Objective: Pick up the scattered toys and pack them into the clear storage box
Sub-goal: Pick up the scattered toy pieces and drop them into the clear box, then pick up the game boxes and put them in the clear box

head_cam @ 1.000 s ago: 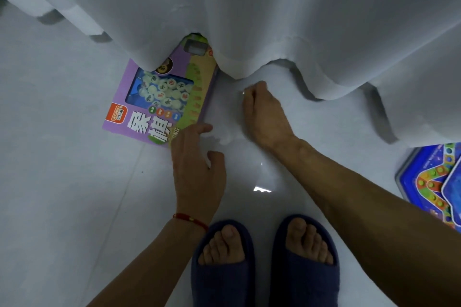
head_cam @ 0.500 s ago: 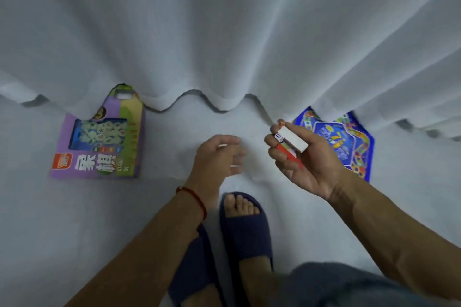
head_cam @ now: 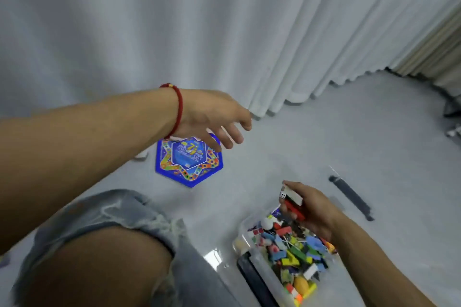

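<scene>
Head view: left hand (head_cam: 212, 121), red cord at wrist, extended mid-air with fingers loose, grasping nothing, above a glossy blue hexagonal game board (head_cam: 188, 163) flat on the pale floor. Right hand (head_cam: 308, 208) grips a white block, red block and small die over the clear storage box (head_cam: 252, 260), heaped with hard multicoloured plastic pieces.

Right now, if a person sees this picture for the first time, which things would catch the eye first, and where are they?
First, the clear storage box at the lower right on the floor, filled with bright mixed toys. Just above it, the right hand grips a white block, a red block and a small die. Next, the blue hexagonal game board lies flat near the white curtain, with the open left hand reaching over it.
</scene>
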`<state>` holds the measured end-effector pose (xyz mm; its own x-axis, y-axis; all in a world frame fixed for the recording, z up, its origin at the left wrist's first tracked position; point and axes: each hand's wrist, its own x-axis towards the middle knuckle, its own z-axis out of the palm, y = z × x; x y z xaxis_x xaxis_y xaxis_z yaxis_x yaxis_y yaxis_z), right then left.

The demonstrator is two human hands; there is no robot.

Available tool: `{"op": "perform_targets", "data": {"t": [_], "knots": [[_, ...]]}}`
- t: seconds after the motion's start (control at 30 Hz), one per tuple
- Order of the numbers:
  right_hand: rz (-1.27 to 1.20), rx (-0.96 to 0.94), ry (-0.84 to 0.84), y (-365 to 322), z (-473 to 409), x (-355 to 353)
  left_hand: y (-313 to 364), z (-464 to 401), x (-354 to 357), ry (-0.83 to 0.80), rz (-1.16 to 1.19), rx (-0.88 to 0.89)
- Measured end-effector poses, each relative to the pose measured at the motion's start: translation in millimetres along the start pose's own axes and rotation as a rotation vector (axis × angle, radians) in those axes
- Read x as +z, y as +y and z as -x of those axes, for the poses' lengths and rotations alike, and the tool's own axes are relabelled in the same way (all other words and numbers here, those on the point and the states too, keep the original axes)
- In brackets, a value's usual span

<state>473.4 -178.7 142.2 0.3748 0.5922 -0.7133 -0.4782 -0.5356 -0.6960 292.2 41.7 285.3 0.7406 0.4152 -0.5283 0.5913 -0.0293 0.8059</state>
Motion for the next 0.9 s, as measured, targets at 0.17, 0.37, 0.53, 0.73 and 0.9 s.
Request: {"op": "perform_targets", "data": {"t": [0.17, 0.37, 0.53, 0.73, 0.9], "knots": [[0.121, 0.098, 0.343, 42.9, 10.4, -74.0, 21.6, -50.6, 110.1, -0.072, -0.210, 0.032], [0.003, 0.128, 0.381, 61.3, 8.9, -79.5, -20.5, -71.0, 138.3, -0.158, -0.740, 0.027], [0.234, 0.008, 0.400, 40.7, -1.5, -56.1, -4.5, -61.0, 61.3, -0.016, -0.473, 0.007], [0.462, -0.350, -0.049, -47.4, -29.4, 102.5, -102.3, 1.9, -90.4, 0.302, -0.330, -0.192], [0.658, -0.347, -0.512, -75.4, -66.6, 284.6, -277.3, 72.5, -154.5, 0.519, -0.051, -0.482]]}}
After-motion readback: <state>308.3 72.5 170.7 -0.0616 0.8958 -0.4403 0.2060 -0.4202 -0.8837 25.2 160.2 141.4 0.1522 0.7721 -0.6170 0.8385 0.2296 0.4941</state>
